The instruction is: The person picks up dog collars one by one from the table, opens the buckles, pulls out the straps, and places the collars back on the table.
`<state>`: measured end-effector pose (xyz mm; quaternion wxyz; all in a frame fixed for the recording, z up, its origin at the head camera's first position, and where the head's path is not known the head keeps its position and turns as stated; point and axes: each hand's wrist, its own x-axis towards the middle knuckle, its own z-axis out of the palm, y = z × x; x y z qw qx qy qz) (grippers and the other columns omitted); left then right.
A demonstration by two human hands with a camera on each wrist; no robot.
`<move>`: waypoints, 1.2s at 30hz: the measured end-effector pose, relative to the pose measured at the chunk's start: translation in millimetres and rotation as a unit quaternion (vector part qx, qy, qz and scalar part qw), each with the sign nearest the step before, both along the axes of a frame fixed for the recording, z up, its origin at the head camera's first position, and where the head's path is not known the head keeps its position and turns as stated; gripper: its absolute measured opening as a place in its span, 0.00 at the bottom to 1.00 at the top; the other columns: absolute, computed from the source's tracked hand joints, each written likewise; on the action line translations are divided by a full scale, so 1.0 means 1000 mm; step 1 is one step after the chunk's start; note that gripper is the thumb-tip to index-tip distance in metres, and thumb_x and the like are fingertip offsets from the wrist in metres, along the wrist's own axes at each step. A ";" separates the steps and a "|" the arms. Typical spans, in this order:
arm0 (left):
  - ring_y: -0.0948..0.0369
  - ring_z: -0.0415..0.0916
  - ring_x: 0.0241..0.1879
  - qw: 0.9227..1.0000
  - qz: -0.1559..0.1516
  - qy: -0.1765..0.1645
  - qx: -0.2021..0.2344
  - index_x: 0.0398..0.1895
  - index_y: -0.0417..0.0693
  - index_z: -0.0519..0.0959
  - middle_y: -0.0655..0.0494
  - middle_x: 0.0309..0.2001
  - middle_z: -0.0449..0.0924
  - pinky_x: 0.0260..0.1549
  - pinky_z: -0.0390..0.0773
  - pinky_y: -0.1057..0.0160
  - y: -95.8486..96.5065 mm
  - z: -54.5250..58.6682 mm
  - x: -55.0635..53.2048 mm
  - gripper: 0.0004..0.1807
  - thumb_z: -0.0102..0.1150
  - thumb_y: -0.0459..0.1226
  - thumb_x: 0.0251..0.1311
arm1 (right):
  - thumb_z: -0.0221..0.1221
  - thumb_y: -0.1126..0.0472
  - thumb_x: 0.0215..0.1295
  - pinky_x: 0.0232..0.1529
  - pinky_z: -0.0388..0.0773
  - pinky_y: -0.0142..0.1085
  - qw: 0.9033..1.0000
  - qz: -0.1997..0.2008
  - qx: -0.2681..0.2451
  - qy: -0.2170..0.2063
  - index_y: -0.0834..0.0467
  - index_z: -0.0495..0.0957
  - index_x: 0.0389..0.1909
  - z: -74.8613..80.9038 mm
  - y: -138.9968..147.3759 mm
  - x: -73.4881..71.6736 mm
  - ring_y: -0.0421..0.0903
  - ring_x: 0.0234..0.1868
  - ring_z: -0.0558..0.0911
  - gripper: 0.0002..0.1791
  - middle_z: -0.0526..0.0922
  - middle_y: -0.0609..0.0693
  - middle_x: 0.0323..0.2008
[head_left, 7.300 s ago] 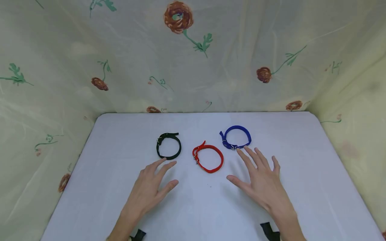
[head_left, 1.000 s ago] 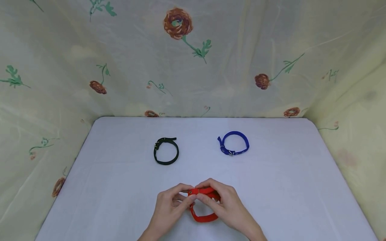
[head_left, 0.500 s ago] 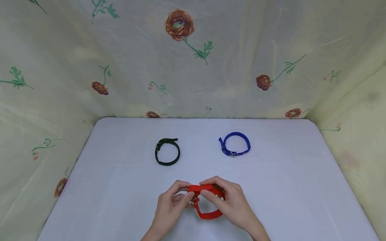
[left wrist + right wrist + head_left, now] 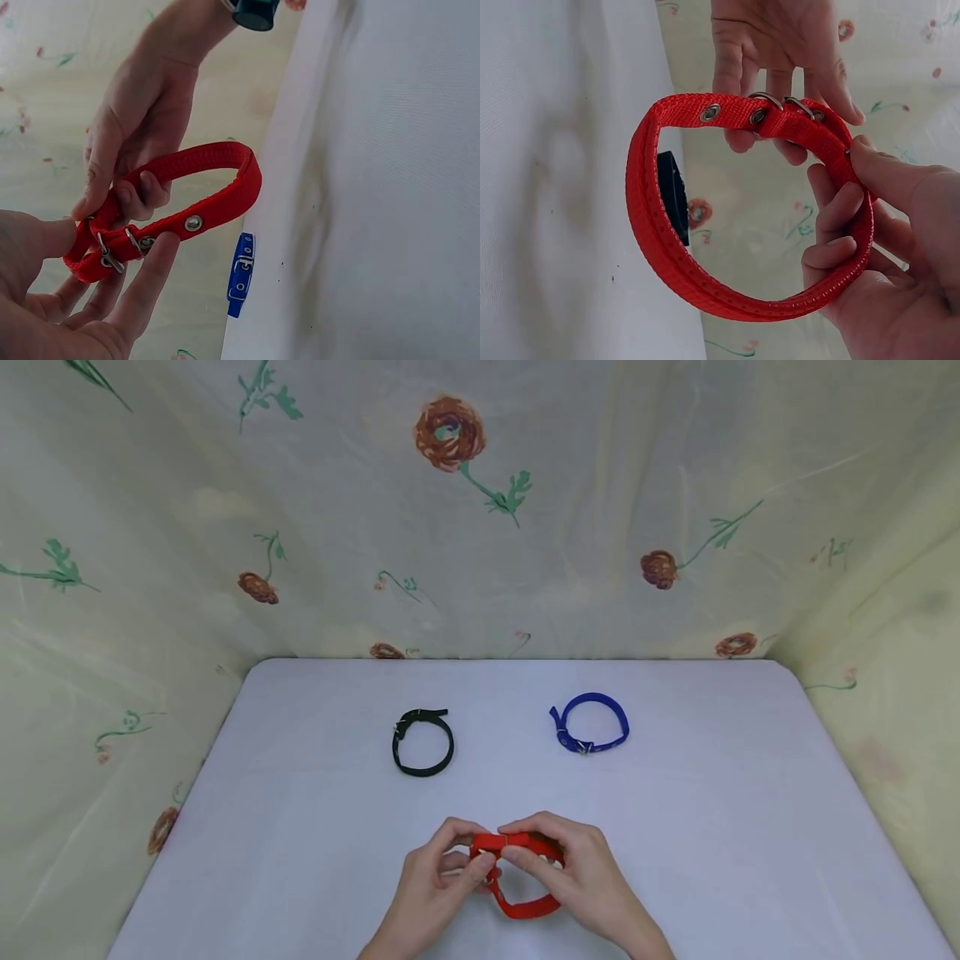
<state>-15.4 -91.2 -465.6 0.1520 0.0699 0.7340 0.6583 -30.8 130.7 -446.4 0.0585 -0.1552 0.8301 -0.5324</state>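
Observation:
Both hands hold a red pet collar (image 4: pixel 530 909), looped and raised near the front of the table. My left hand (image 4: pixel 438 881) pinches its buckle end; the metal buckle (image 4: pixel 110 255), a ring and eyelets show in the left wrist view. With thumb and fingertips, my right hand (image 4: pixel 581 872) grips the strap beside a narrow keeper loop, its other fingers curled inside the collar. Farther back, a black collar (image 4: pixel 423 772) lies on the left and a blue collar (image 4: pixel 596 697) on the right, both looped.
A white-covered table (image 4: pixel 300 827) spreads under the hands. Floral cloth (image 4: pixel 570 527) hangs behind it and along both sides, close to the table's edges.
Seven seconds ago the red collar lay on the table between two spread hands; now both grip it nearer the front. Over the last second the thumbs have moved slightly apart along the strap.

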 end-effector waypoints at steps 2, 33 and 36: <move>0.51 0.93 0.47 1.000 -0.001 0.007 -0.006 0.62 0.48 0.77 0.42 0.57 0.84 0.44 0.90 0.65 0.000 -0.001 0.000 0.18 0.65 0.44 0.76 | 0.69 0.47 0.72 0.36 0.86 0.31 1.000 0.006 -0.008 0.004 0.45 0.88 0.52 -0.001 -0.001 0.001 0.35 0.35 0.85 0.12 0.91 0.39 0.42; 0.57 0.93 0.45 1.000 0.009 0.010 -0.011 0.59 0.52 0.78 0.43 0.53 0.86 0.41 0.90 0.65 0.003 0.003 0.004 0.12 0.60 0.44 0.80 | 0.70 0.48 0.71 0.42 0.88 0.30 1.000 -0.011 -0.021 -0.015 0.45 0.87 0.52 0.000 -0.004 0.006 0.36 0.39 0.86 0.13 0.91 0.39 0.43; 0.58 0.93 0.46 1.000 0.011 -0.004 -0.002 0.60 0.52 0.76 0.42 0.54 0.86 0.42 0.91 0.61 0.003 0.002 0.004 0.13 0.58 0.45 0.81 | 0.71 0.48 0.71 0.42 0.88 0.31 1.000 -0.013 -0.022 -0.011 0.48 0.87 0.52 0.001 -0.005 0.006 0.36 0.38 0.87 0.14 0.91 0.39 0.43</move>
